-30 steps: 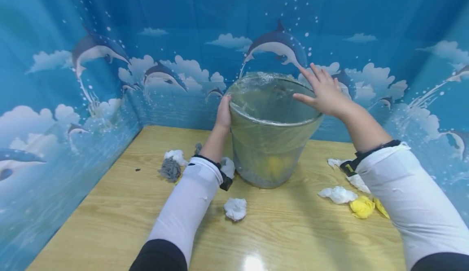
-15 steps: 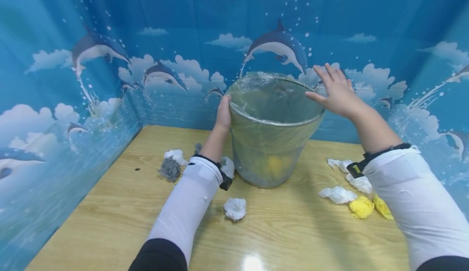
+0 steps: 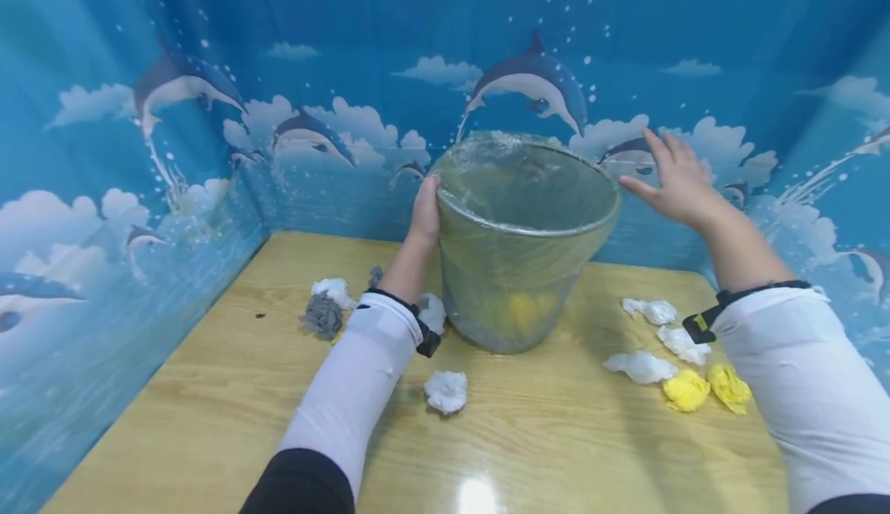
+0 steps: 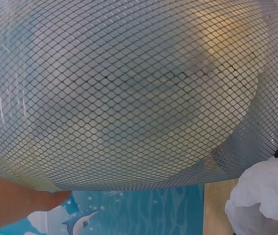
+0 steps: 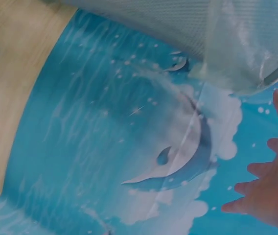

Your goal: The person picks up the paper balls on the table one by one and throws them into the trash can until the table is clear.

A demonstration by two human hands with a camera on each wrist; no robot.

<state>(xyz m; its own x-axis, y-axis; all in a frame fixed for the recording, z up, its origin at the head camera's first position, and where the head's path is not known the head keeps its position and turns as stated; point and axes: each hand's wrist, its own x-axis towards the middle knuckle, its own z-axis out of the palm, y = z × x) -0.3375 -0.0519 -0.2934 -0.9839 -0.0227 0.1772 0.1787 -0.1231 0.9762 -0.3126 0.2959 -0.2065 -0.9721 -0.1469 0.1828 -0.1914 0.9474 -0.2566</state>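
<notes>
The left hand (image 3: 426, 216) grips the mesh bin (image 3: 514, 282) at its left rim; the right hand (image 3: 684, 189) is released, fingers spread, just beside the right rim. In the head view the bin stands on a wood-grain table (image 3: 542, 444) amid dolphin-print curtains (image 3: 334, 4), near the back edge, well apart from the left. Three white wads (image 3: 640, 368) and two yellow wads (image 3: 686, 391) lie to its right, one front wad (image 3: 446, 392) before it, two pale wads (image 3: 334, 291) and two grey wads (image 3: 323, 315) leftward. The left wrist view has the thumb (image 4: 26, 200) against the bin; in the right wrist view, curtain fills the space below the bin.
</notes>
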